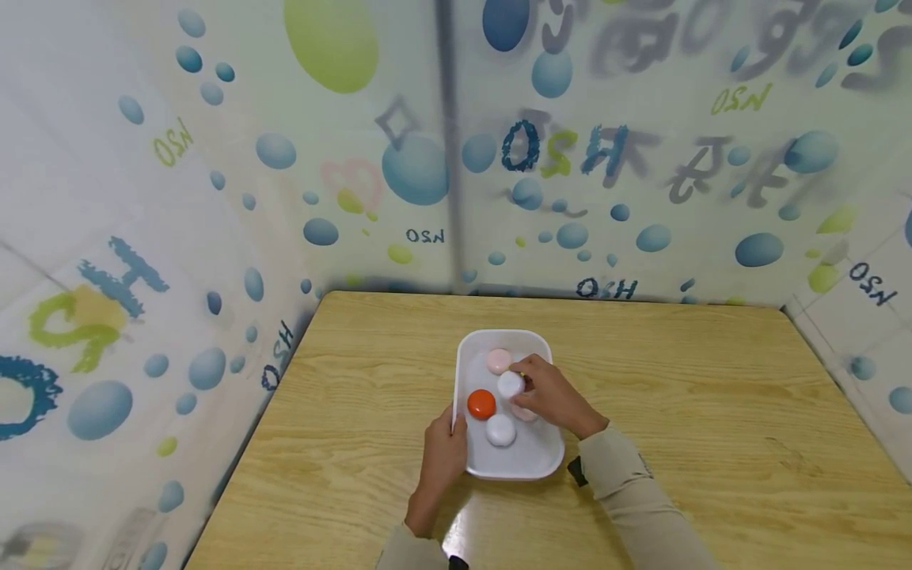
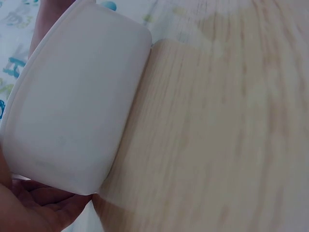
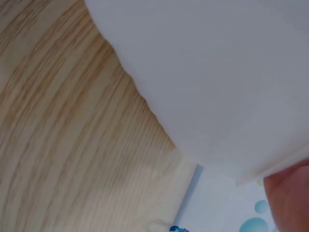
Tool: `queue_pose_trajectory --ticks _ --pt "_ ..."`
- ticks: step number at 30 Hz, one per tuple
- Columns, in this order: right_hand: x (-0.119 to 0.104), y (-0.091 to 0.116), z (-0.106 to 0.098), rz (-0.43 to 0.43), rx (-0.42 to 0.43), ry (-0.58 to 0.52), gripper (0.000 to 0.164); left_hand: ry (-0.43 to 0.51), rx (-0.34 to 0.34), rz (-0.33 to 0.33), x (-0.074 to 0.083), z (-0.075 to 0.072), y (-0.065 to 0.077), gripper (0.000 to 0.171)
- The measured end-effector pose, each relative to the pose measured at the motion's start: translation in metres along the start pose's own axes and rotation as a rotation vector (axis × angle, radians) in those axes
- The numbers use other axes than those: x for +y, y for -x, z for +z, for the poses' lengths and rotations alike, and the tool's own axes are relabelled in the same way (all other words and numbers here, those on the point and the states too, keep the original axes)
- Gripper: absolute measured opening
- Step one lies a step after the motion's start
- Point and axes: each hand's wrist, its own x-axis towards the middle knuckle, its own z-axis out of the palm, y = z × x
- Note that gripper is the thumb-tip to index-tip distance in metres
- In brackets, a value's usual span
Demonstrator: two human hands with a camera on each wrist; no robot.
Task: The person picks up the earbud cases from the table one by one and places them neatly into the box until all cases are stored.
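Observation:
A white rectangular tray point(image 1: 516, 467) with raised walls sits on the wooden table. My left hand point(image 1: 443, 451) grips its left wall, thumb over the rim; in the left wrist view the fingers point(image 2: 53, 205) lie against the tray's outer side. Above the tray floor, my right hand point(image 1: 552, 393) pinches a white round disc point(image 1: 510, 385) between thumb and fingers. Inside the tray lie a glossy red-orange disc point(image 1: 481, 404), another white disc point(image 1: 501, 431) and a pink disc point(image 1: 499, 361). A pale pink disc point(image 1: 526, 414) is partly hidden below my right hand.
The wooden table point(image 1: 370, 356) extends around the tray on all sides. Behind it hangs a pale curtain-like wall point(image 1: 492, 198) printed with bubbles and letters, and similar printed sheeting point(image 1: 171, 317) runs along the left side.

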Motion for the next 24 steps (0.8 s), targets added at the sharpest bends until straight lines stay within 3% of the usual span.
queue_pose_trajectory --ticks 16,24 --pt "-0.0013 -0.0024 0.0010 0.060 -0.003 -0.017 0.044 -0.013 0.003 0.003 -0.0009 0.0011 -0.0004 0.027" --pt "-0.0033 -0.0005 -0.0026 0.054 0.053 -0.005 0.038 0.000 0.000 0.002 -0.0019 0.0008 -0.0010 0.027"
